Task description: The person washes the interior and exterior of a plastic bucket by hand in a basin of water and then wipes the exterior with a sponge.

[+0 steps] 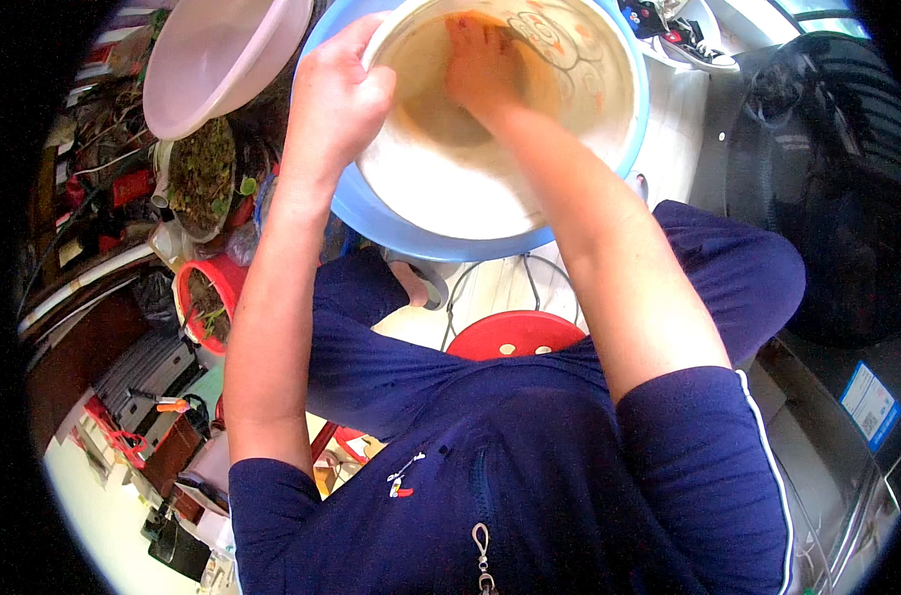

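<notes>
My left hand (pixel 342 93) grips the rim of a white basin (pixel 450 195), thumb folded over the edge. The basin is tilted, with a printed drawing (pixel 558 46) on its inner wall. Down inside it, my right hand (pixel 484 63) reaches to the brownish bottom, fingers pointing away from me. Its palm side is hidden, so whether anything lies under it is unclear. A larger blue basin (pixel 428 245) sits behind and below the white one, its rim showing around it.
A pink basin (pixel 223 59) stands at upper left, above a planter of soil (pixel 201 175) and a red pot (pixel 231 290). A red stool seat (pixel 513 332) shows between my legs. Right are a glossy black appliance (pixel 829 193) and, farther up, sneakers (pixel 692 44).
</notes>
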`<state>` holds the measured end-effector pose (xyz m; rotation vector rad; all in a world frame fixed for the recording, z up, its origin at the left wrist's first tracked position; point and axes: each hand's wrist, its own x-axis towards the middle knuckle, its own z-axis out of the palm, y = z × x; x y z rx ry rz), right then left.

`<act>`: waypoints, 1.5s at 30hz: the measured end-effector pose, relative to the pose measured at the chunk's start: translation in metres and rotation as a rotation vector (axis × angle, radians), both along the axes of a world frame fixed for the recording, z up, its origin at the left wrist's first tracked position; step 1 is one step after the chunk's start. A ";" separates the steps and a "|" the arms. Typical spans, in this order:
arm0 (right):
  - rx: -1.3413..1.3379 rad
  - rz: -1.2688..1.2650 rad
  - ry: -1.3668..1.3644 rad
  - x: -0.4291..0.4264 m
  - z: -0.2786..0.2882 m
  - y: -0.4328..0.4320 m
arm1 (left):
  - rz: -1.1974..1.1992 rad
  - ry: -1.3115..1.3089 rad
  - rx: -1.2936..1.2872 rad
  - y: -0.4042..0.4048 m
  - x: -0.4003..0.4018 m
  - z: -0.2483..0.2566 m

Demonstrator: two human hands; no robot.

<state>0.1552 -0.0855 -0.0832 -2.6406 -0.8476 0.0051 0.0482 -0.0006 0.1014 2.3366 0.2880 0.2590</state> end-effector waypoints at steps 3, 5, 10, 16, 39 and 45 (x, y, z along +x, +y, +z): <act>0.087 -0.085 -0.037 -0.027 -0.010 0.027 | 0.018 -0.040 -0.026 0.001 0.003 -0.005; 0.077 0.021 -0.030 -0.031 -0.012 0.024 | 0.035 -0.074 -0.051 0.003 0.000 -0.010; -0.017 0.574 0.145 -0.008 -0.003 0.003 | 0.094 -0.059 -0.146 0.010 -0.002 -0.013; -0.005 0.116 0.438 -0.012 0.016 0.016 | 0.144 -0.049 -0.311 0.010 -0.011 -0.014; -0.669 0.274 0.645 -0.011 -0.008 -0.053 | 0.066 -0.199 -0.127 -0.012 -0.009 -0.019; 0.637 0.083 1.018 -0.062 0.008 0.023 | 0.165 -0.145 -0.311 0.003 -0.010 -0.023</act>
